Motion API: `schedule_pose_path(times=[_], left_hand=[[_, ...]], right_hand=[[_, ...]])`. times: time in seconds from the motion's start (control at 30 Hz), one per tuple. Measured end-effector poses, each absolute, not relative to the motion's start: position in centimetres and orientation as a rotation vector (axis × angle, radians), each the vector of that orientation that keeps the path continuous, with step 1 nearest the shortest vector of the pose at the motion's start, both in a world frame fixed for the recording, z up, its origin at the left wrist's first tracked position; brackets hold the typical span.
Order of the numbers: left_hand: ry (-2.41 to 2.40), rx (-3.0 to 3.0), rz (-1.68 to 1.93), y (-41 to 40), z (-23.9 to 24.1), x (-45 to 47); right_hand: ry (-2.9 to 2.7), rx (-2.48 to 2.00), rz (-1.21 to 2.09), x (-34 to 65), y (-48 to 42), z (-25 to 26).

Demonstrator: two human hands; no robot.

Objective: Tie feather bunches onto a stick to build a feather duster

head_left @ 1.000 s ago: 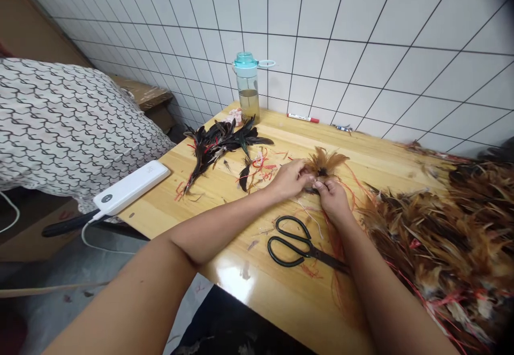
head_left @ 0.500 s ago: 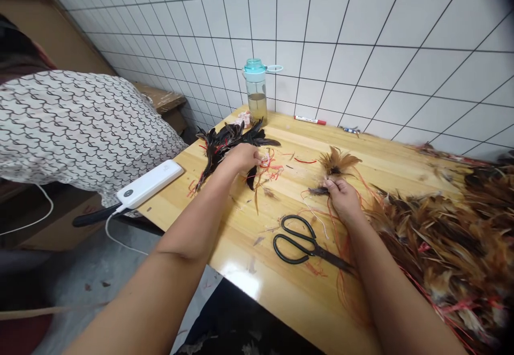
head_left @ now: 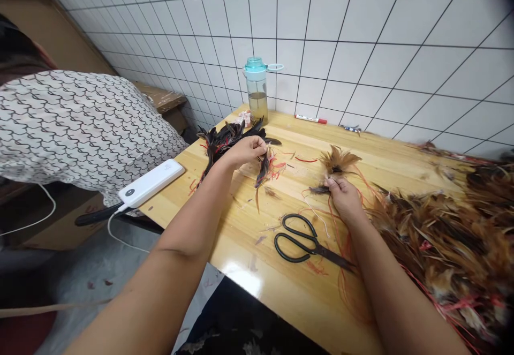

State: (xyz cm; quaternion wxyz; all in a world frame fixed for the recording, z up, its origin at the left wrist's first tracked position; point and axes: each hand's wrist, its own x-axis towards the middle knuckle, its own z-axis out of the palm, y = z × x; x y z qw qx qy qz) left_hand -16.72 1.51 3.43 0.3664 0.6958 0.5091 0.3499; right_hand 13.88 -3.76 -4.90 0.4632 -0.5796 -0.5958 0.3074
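Note:
My left hand [head_left: 248,150] is pinched shut on a dark feather [head_left: 263,170] that hangs down from its fingertips. Beside and behind that hand lies a pile of black feathers [head_left: 225,136] with bits of red string. My right hand [head_left: 344,197] grips the base of a small bunch of brown feathers [head_left: 339,159], its tips fanned out away from me. A white thread [head_left: 319,216] trails on the table below this hand. Black-handled scissors [head_left: 315,248] lie on the wooden table [head_left: 277,296] near my right forearm, blades pointing right.
A large heap of brown feathers [head_left: 445,248] covers the right side. Against the tiled wall stand a water bottle [head_left: 257,90] and a red-capped marker [head_left: 311,119]. A white power bank [head_left: 151,182] juts over the left edge, close to a person in a patterned shirt [head_left: 84,125].
My left hand has risen a little from the black pile, and a dark feather now hangs from its fingers. My right hand stays in place with the brown bunch.

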Motion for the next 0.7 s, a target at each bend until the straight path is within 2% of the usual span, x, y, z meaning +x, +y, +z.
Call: schedule_pose_path(times=[0.13,0.23,0.4,0.57,0.7], left_hand=[[1.152,1.703,0.904,1.2,3.8,-16.7],[1.423,1.831,0.912,1.5,4.1,-17.7],[1.961,2.124,0.43,2.0,4.1,-19.3],[1.902,2.341,0.426,2.2,3.4,-18.1],[1.792,2.378,0.225,2.2,2.7,-16.8]], right_hand=[[-1.503,-1.417,0.718,13.9,-3.8,-4.8],[-1.504,-1.413,0.711,13.9,-3.8,-4.8],[-1.528,-1.428,0.699,14.0,-3.8,-5.0],[-1.504,-1.393,0.682,14.0,-3.8,-5.1],[-1.487,-1.389,0.712,14.0,-3.9,-4.9]])
